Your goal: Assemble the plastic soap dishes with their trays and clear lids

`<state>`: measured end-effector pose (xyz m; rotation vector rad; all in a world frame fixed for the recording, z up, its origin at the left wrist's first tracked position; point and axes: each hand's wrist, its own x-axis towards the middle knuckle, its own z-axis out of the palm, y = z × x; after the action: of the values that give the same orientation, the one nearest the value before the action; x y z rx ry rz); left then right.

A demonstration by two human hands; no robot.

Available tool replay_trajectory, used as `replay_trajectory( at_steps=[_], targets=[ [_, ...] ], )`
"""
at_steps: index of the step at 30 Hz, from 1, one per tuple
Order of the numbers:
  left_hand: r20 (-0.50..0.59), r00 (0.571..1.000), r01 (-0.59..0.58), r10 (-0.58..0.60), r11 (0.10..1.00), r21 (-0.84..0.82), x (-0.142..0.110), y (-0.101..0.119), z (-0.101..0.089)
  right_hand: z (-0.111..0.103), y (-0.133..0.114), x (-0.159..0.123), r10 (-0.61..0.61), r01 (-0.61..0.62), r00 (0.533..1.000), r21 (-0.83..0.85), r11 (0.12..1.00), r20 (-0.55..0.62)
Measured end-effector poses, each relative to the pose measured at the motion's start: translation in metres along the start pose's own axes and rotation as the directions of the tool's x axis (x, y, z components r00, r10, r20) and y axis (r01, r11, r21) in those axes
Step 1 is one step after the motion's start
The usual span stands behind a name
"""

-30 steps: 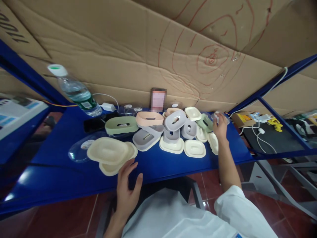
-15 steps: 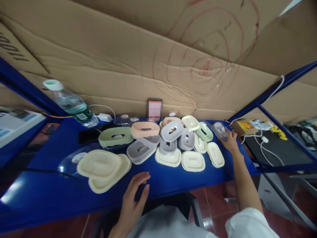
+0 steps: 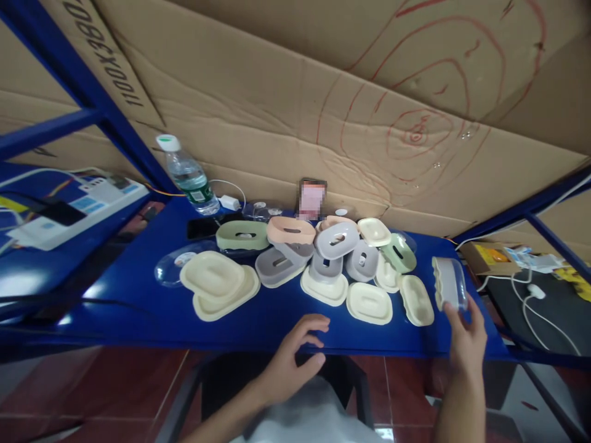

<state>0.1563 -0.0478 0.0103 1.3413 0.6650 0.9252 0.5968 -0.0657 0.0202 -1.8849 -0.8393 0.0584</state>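
Observation:
My right hand (image 3: 466, 329) grips a clear plastic lid with a pale tray inside it (image 3: 449, 283), lifted just off the right end of the blue shelf (image 3: 138, 307). My left hand (image 3: 295, 357) hovers at the shelf's front edge, fingers curled loosely apart, holding nothing. A heap of oval soap-dish parts lies between them: cream trays (image 3: 369, 303), grey bodies (image 3: 336, 240), a green one (image 3: 242, 235) and a peach one (image 3: 290, 229). Two stacked cream trays (image 3: 217, 283) lie at the left of the heap.
A water bottle (image 3: 187, 175) stands at the back left beside a white charger (image 3: 229, 202) and a black phone (image 3: 201, 228). A cardboard wall (image 3: 323, 92) backs the shelf. Another phone (image 3: 312, 199) leans on it. Cables and a box (image 3: 484, 255) sit on the right shelf.
My right hand has picked the clear lid up from the back right of the heap and drawn it toward me. My left hand slid right along the front edge. The view shifted left.

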Motion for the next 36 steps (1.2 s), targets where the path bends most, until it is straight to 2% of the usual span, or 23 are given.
replay_trajectory(
  at_steps=[2, 4, 5, 6, 7, 9, 11, 12, 14, 17, 19, 22, 24, 26, 28, 30, 32, 34, 36],
  targets=[
    [0.085, 0.996, 0.043, -0.03, 0.988, -0.147, 0.007, -0.003, 0.013, -0.008, -0.022, -0.06, 0.038, -0.044, 0.997, 0.099, 0.994, 0.063],
    [0.102, 0.995, 0.038, -0.01, 0.96, -0.277, 0.016, -0.003, 0.024, 0.0, -0.047, -0.12, -0.025, -0.008, 0.979, 0.165, 0.986, 0.2],
    [0.074, 0.997, 0.019, 0.005, 0.948, -0.319, 0.02, -0.002, 0.027, 0.01, -0.06, -0.148, -0.092, 0.03, 0.948, 0.204, 0.979, 0.304],
    [0.022, 1.0, 0.0, 0.008, 0.94, -0.341, 0.023, -0.001, 0.029, 0.022, -0.071, -0.173, -0.173, 0.07, 0.889, 0.246, 0.967, 0.423],
    [-0.044, 0.999, -0.011, -0.004, 0.937, -0.349, 0.025, 0.001, 0.029, 0.036, -0.082, -0.195, -0.259, 0.122, 0.839, 0.297, 0.947, 0.479],
    [-0.189, 0.979, 0.001, -0.07, 0.939, -0.345, 0.02, 0.0, 0.022, 0.065, -0.099, -0.227, -0.321, 0.147, 0.8, 0.352, 0.924, 0.507],
    [-0.324, 0.931, 0.047, -0.167, 0.936, -0.348, 0.004, -0.006, 0.009, 0.087, -0.112, -0.246, -0.346, 0.143, 0.772, 0.385, 0.912, 0.533],
    [-0.388, 0.897, 0.065, -0.21, 0.933, -0.353, -0.007, -0.01, 0.002, 0.095, -0.118, -0.251, -0.372, 0.15, 0.746, 0.404, 0.902, 0.552],
    [-0.487, 0.831, 0.086, -0.269, 0.927, -0.365, -0.031, -0.021, -0.01, 0.106, -0.129, -0.255, -0.459, 0.202, 0.665, 0.45, 0.87, 0.589],
    [-0.523, 0.787, 0.078, -0.329, 0.893, -0.444, -0.058, -0.031, -0.021, 0.117, -0.148, -0.254, -0.562, 0.291, 0.536, 0.487, 0.823, 0.63],
    [-0.532, 0.756, 0.063, -0.382, 0.851, -0.521, -0.066, -0.03, -0.027, 0.122, -0.161, -0.253, -0.581, 0.306, 0.469, 0.494, 0.814, 0.666],
    [-0.608, 0.663, 0.012, -0.437, 0.818, -0.575, -0.066, -0.02, -0.038, 0.127, -0.175, -0.251, -0.6, 0.271, 0.4, 0.537, 0.799, 0.692],
    [-0.682, 0.587, -0.039, -0.437, 0.825, -0.563, -0.064, -0.011, -0.048, 0.129, -0.181, -0.245, -0.613, 0.276, 0.404, 0.549, 0.789, 0.679],
    [-0.749, 0.513, -0.077, -0.42, 0.846, -0.527, -0.062, -0.004, -0.059, 0.132, -0.188, -0.235, -0.608, 0.348, 0.455, 0.499, 0.794, 0.65],
    [-0.802, 0.468, -0.091, -0.37, 0.883, -0.46, -0.062, 0.001, -0.072, 0.14, -0.199, -0.221, -0.605, 0.452, 0.506, 0.409, 0.793, 0.614],
    [-0.828, 0.467, -0.097, -0.31, 0.913, -0.396, -0.063, 0.004, -0.084, 0.155, -0.217, -0.207, -0.63, 0.546, 0.508, 0.346, 0.763, 0.587],
    [-0.831, 0.482, -0.099, -0.277, 0.925, -0.366, -0.065, 0.005, -0.093, 0.18, -0.241, -0.196, -0.671, 0.621, 0.468, 0.326, 0.713, 0.575],
    [-0.813, 0.5, -0.085, -0.297, 0.918, -0.388, -0.067, 0.004, -0.097, 0.212, -0.265, -0.189, -0.695, 0.67, 0.434, 0.31, 0.674, 0.573],
    [-0.777, 0.534, -0.052, -0.334, 0.904, -0.424, -0.069, 0.004, -0.097, 0.245, -0.285, -0.187, -0.689, 0.692, 0.444, 0.269, 0.67, 0.572]
  ],
)
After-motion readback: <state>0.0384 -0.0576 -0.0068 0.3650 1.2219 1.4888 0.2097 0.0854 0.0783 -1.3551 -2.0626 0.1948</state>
